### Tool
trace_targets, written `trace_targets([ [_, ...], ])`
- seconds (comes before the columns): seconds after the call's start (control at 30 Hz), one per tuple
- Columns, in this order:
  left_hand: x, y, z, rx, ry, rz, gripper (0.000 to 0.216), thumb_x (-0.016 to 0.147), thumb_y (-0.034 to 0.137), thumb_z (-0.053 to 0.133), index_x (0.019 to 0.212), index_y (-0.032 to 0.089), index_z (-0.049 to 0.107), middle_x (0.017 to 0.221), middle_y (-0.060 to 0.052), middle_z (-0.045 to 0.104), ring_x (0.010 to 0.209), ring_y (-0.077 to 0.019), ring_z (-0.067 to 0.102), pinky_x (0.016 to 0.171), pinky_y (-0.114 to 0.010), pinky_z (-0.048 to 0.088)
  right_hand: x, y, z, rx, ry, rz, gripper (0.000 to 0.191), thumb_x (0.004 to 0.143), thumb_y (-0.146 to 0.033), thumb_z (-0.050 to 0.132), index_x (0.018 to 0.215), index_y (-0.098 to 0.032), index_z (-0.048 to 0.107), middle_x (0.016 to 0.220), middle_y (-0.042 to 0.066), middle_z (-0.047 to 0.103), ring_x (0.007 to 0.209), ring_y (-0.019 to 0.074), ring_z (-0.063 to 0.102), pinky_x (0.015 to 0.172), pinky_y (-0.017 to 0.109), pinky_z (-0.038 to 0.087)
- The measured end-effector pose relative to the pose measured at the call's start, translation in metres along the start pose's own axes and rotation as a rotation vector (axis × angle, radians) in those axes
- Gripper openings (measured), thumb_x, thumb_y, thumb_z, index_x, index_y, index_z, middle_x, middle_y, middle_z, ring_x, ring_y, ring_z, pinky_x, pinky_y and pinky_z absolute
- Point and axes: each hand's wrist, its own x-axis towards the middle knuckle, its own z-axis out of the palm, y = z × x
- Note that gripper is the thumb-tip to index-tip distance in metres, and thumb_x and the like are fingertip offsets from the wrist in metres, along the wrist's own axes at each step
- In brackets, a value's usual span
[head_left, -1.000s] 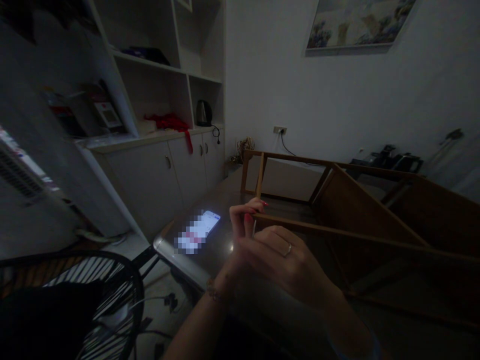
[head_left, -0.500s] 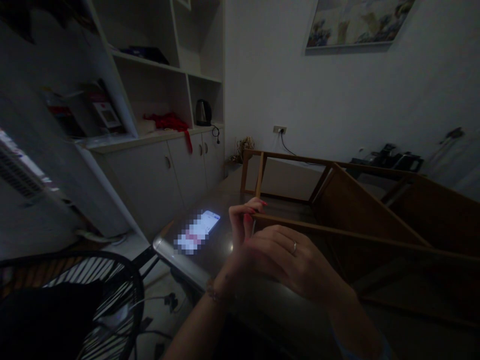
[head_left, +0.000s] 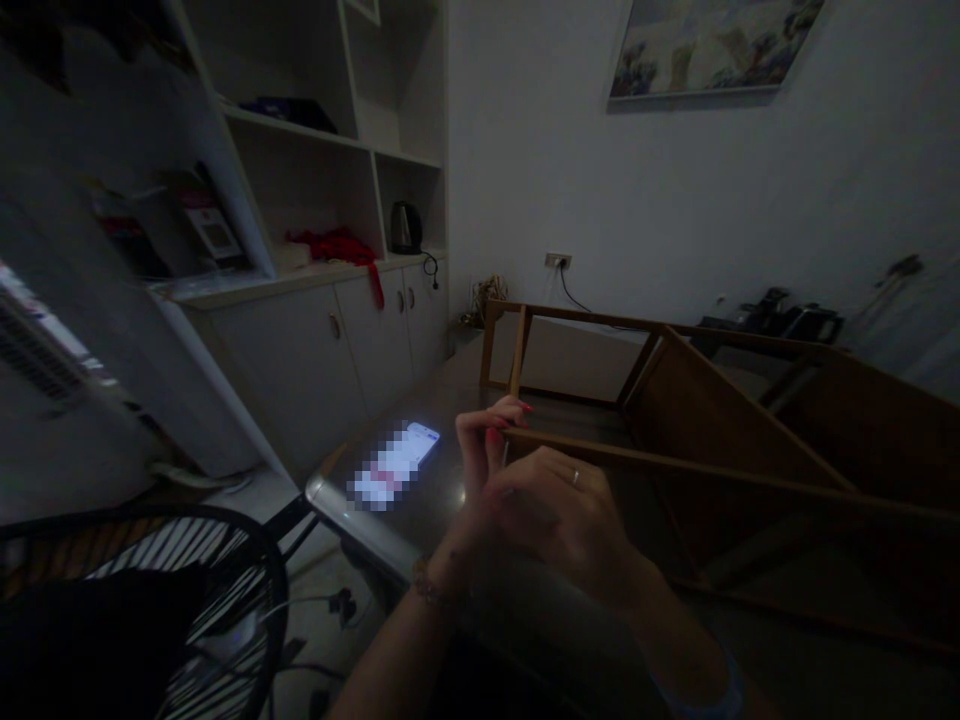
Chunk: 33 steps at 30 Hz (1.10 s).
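A wooden shelf frame (head_left: 697,400) lies on its side on a dark table (head_left: 450,400). My left hand (head_left: 491,440) pinches the near corner of the frame's front rail, its red-nailed fingers curled round the wood. My right hand (head_left: 562,510), with a ring on one finger, is closed just in front of that corner, partly covering the left hand. What its fingers hold is hidden. A lit phone (head_left: 396,462) lies flat on the table to the left of both hands.
White cabinets and shelves (head_left: 330,330) stand at the left with a kettle (head_left: 406,227) and red cloth (head_left: 337,243). A black fan grille (head_left: 150,590) is at the lower left. A picture (head_left: 712,45) hangs on the wall.
My right hand has shifted slightly left and up toward the frame corner. My left hand and the frame have stayed put.
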Motion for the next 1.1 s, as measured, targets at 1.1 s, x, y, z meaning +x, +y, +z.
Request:
trace_targets([
  [1.1,0.0032,-0.0066,0.0053,0.029,0.050,0.107,0.012,0.104,0.039,0.046,0.102,0.028,0.050,0.085,0.003,0.060,0.094,-0.0176,0.063,0.091,-0.041,0.050,0.0004,-0.0011,0.0040,-0.218,-0.019,-0.135,0.028,0.106,-0.029,0.048,0.085,-0.020,0.064,0.071,-0.001,0.062,0.071,0.0151,0.051,0.067,0.028,0.043],
])
